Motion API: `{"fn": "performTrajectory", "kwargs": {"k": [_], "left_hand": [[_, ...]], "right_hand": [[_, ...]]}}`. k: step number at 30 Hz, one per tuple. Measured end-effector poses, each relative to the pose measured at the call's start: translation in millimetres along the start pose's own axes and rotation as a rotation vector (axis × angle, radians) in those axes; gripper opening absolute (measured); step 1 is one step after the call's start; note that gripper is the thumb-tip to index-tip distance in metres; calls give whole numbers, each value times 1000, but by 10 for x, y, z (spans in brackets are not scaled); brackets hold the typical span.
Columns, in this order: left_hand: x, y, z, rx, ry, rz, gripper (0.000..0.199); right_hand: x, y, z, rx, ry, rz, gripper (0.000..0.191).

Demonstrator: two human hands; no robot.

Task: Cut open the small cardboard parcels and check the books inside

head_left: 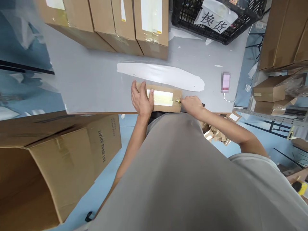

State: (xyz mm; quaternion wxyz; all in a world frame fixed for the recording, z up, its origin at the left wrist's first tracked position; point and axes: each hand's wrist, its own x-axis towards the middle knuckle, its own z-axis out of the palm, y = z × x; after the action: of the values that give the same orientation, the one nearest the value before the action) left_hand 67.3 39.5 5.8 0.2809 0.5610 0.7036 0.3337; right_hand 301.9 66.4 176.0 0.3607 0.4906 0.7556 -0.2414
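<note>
A small cardboard box (176, 93) lies at the table's near edge, with a white label (163, 98) under clear tape on its top. My left hand (141, 100) grips the box's left end, the thumb on top beside the label and the fingers over the far side. My right hand (193, 105) is closed around a utility knife (203, 105), mostly hidden in the fist. The knife's front end, with a bit of yellow, meets the box top near its right end. Just beyond the box, a long white strip (161, 76) runs across the tabletop.
Several larger cartons (154, 48) stand along the table's (96, 80) back left. A black plastic crate (187, 27) with a paper sign sits at back right. A phone (225, 82) on a white cable lies right. An open big carton (79, 154) stands on the floor at left.
</note>
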Motion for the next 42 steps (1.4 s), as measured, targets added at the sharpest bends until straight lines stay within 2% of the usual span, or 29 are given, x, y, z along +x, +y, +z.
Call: {"fn": "performTrajectory", "kwargs": {"k": [3,10,13,15,17,19,21,23,25,29,32,34,38,42], "left_hand": [[-3,-16,-15,23,3,-3,65],[-6,-51,12,19,31,13,65],[18,-92,-39,28,29,29,63],[66,-157,-118,23,27,31,61],[138,-256,-222,3,27,26,59],[223,-374,-332,-26,26,26,59],[300,-487,-430,-44,27,29,61],[351,-574,-497,-28,44,27,63],[364,-624,-518,8,77,23,63],[299,-597,-405,6,115,33,64],[244,-498,-281,-16,103,27,65],[238,-443,-255,-2,90,7,65],[309,-455,-380,31,89,-35,64],[392,-538,-539,43,107,-69,63]], "right_hand": [[-146,73,63,-4,-31,60,49],[-226,133,206,29,-7,125,43],[-354,228,258,39,-15,172,42],[-459,337,326,91,28,224,40],[-489,448,447,231,154,262,37],[-380,512,616,488,297,277,37],[-132,487,798,838,381,280,41],[183,372,942,1161,418,291,49],[464,214,1022,1359,404,281,51],[741,28,1047,1556,392,242,37],[779,74,1062,1663,417,281,26],[784,141,1099,1721,397,339,29],[777,199,1218,1794,313,399,39],[752,107,1258,1850,225,284,34]]}}
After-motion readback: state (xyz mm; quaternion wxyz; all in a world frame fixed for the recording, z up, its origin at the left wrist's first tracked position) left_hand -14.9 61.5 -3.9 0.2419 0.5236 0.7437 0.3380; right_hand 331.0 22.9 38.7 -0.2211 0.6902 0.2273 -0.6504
